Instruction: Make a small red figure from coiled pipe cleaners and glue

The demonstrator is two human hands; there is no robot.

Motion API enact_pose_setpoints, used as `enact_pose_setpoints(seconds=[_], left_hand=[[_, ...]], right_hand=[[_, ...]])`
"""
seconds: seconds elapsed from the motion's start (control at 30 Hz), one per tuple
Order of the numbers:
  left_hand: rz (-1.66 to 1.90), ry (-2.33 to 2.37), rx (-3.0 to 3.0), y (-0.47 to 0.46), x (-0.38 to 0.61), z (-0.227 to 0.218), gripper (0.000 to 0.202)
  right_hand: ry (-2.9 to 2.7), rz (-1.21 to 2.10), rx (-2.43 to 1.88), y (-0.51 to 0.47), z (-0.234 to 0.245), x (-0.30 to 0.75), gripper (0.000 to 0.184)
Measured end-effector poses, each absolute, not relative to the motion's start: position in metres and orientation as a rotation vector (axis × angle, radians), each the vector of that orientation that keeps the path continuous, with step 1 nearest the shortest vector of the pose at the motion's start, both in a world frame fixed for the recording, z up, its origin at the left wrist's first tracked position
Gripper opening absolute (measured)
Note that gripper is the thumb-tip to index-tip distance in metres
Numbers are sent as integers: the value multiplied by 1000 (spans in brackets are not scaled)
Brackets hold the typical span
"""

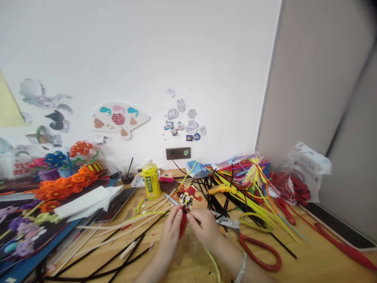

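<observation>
Both my hands meet at the middle of a wooden table over a small pipe-cleaner figure [185, 204], red below with a pale, dark-dotted head. My left hand [171, 231] pinches its red lower part from the left. My right hand [205, 226], with a silver bracelet on its wrist, grips it from the right with curled fingers. The figure's head sticks up above my fingertips.
Red-handled scissors [255, 247] lie right of my right hand. A heap of coloured pipe cleaners [250, 181] fills the right back. A yellow bottle [150, 179], a phone [117, 204], loose black and cream stems [123, 232] and orange pipe-cleaner flowers [64, 184] lie left.
</observation>
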State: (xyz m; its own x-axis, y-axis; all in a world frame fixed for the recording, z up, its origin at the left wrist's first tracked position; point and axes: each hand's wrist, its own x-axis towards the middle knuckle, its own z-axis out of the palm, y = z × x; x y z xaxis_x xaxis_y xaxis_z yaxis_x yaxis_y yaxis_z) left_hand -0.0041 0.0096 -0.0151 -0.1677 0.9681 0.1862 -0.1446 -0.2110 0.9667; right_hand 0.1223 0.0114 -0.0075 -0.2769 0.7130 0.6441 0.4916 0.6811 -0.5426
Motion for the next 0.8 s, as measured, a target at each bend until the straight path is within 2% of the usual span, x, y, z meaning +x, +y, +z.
enact_pose_setpoints(seconds=[0.2, 0.37, 0.43, 0.6, 0.8], left_hand=[[1544, 1101, 1359, 6, -5, -9, 33], [1438, 1107, 1506, 2, -5, -5, 35], [1378, 1110, 1553, 1, -4, -6, 34], [1279, 1091, 1707, -1, -4, -7, 28], [1256, 1165, 1698, -1, -5, -6, 34]], right_hand=[[-1914, 177, -777, 8, -5, 129, 30], [-1491, 242, -840, 16, 1, 144, 11], [-1426, 298, -890, 22, 6, 151, 15], [-1738, 517, -829, 31, 11, 159, 18], [-1751, 579, -792, 26, 5, 151, 18]])
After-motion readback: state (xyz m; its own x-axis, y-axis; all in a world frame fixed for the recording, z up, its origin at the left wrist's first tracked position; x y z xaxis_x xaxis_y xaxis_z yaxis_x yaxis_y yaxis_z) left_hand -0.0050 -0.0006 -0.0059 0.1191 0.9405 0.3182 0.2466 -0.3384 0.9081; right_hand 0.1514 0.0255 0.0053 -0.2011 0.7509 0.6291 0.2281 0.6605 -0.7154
